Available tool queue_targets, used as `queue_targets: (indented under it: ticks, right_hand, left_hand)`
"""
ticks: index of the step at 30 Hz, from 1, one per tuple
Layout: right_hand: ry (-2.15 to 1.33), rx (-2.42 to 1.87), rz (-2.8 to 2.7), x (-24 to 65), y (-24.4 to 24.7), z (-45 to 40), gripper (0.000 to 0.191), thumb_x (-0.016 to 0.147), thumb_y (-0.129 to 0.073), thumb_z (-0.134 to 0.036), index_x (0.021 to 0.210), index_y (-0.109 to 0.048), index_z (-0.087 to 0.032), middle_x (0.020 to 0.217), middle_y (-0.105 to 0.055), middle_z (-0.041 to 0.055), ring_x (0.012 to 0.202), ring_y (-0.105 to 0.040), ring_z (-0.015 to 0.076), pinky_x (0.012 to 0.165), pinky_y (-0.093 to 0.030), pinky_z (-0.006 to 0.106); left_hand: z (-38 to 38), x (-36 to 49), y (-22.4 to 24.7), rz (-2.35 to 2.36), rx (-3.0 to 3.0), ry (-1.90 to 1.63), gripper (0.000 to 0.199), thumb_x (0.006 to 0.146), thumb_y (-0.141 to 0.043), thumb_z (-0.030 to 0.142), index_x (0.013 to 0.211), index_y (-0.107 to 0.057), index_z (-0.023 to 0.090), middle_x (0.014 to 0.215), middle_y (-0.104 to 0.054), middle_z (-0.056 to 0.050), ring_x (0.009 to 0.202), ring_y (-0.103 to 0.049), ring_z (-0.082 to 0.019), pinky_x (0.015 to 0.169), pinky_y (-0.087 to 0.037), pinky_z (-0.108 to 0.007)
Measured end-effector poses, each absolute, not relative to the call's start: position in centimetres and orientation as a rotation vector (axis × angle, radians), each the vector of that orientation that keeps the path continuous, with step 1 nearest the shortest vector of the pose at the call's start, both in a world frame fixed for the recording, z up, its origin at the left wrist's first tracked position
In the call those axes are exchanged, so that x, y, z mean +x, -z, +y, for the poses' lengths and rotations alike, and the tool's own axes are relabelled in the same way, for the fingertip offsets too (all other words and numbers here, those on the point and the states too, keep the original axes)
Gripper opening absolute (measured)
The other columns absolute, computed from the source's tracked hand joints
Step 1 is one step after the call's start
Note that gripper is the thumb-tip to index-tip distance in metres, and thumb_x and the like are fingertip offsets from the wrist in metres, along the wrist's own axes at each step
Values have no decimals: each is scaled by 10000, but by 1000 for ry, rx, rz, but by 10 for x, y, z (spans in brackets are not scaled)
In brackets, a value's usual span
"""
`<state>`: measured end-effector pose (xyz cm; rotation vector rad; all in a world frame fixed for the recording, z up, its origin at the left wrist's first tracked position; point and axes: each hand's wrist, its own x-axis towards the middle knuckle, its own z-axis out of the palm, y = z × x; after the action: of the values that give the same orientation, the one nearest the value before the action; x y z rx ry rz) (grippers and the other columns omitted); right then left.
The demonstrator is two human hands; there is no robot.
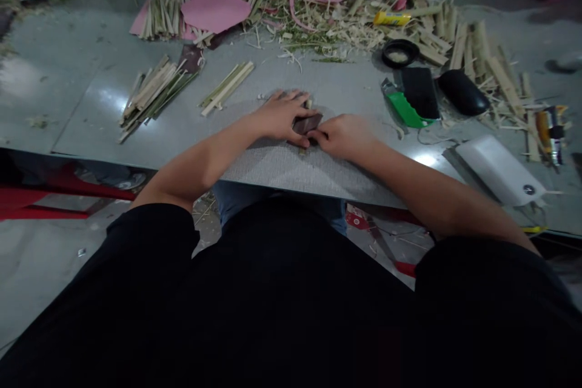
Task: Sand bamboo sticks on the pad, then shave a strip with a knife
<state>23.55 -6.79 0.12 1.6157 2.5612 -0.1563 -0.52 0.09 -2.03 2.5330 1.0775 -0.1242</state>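
Note:
At the table's front middle, a small dark brown folded sheet (308,124) that looks like sandpaper lies between my hands. My left hand (282,116) rests over its left side, fingers stretched forward and thumb at the near edge, holding it down. Thumb and bent fingers of my right hand (341,135) pinch the sheet's right edge. Short ends of a light bamboo strip (302,150) peek out beyond and below the sheet; its middle is hidden. Left of my hands lie a few bamboo strips (227,88), with a larger bundle of strips (154,91) farther left.
Shavings (318,24), pink paper (216,7) and a yellow glue stick (391,18) lie along the back. To the right are a black round lid (400,53), a black-and-green packet (416,97), a black mouse-shaped object (464,92) and a white box-like device (500,170).

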Motion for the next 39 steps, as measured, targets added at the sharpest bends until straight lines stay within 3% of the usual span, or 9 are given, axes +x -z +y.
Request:
queue_targets:
  ticks: [4,8,14,17,22,28,33,39]
  right_hand:
    - [124,1712,2516,236,-3,-63,568,1252,-493,-512,1232,-947,-172,1191,-907,232,1053,-775,355,823,-435,434]
    - [178,1617,2542,231,-3,-69,508,1227,-546,-505,1160,-955,-212,1100,-913,168,992,-779,331,786,-417,413]
    - [217,1858,2421,243,-8,-50,624,1130,-700,-746,1045,-930,-172,1086,-884,244,962,-755,359,745,-402,417]
    - [244,1933,2367,247,-10,-42,619,1098,-728,-784,978,-912,-204,1057,-878,222,954,-757,357,741,-425,422]
    - [310,1812,2420,237,-10,-51,509,1165,-650,-640,1055,-952,-246,1055,-887,200,1033,-796,398,786,-488,449]
    - [260,1835,2442,239,-11,-42,532,1198,-625,-585,1157,-975,-186,1119,-899,224,1027,-771,347,779,-453,423]
    - [317,1689,2529,231,-9,-46,452,1175,-636,-540,1191,-979,-246,1079,-911,156,1048,-794,358,827,-494,427]
    - [278,1751,2481,233,-14,-40,522,1209,-579,-511,1243,-973,-169,1092,-904,222,1018,-791,360,824,-482,442]
  left_hand:
    - [3,-7,24,1071,2532,91,1203,856,-899,865,1896,-455,452,2065,-205,-19,1902,-115,-515,1534,-30,-688]
    - [2,-7,23,1061,2528,132,1222,871,-877,874,1914,-425,424,2074,-151,-48,1903,-84,-529,1526,-4,-708]
    - [3,-7,24,1059,2502,104,1267,834,-895,904,1912,-421,437,2076,-144,-25,1908,-56,-518,1528,13,-685]
    - [4,-7,25,1048,2491,98,1265,821,-895,918,1904,-434,453,2076,-146,-16,1907,-62,-522,1528,6,-691]
    - [5,-7,27,1050,2510,117,1235,859,-879,898,1912,-419,444,2081,-109,-24,1904,-54,-539,1523,17,-706]
    - [5,-9,28,1053,2530,88,1244,852,-882,909,1908,-434,428,2074,-157,-47,1898,-91,-542,1523,-21,-715]
    - [4,-8,28,1060,2555,105,1223,877,-859,896,1914,-425,414,2074,-156,-60,1897,-124,-533,1522,-41,-712]
    - [3,-6,23,1092,2540,142,1238,868,-837,932,1916,-417,423,2076,-141,-57,1897,-125,-540,1522,-47,-723]
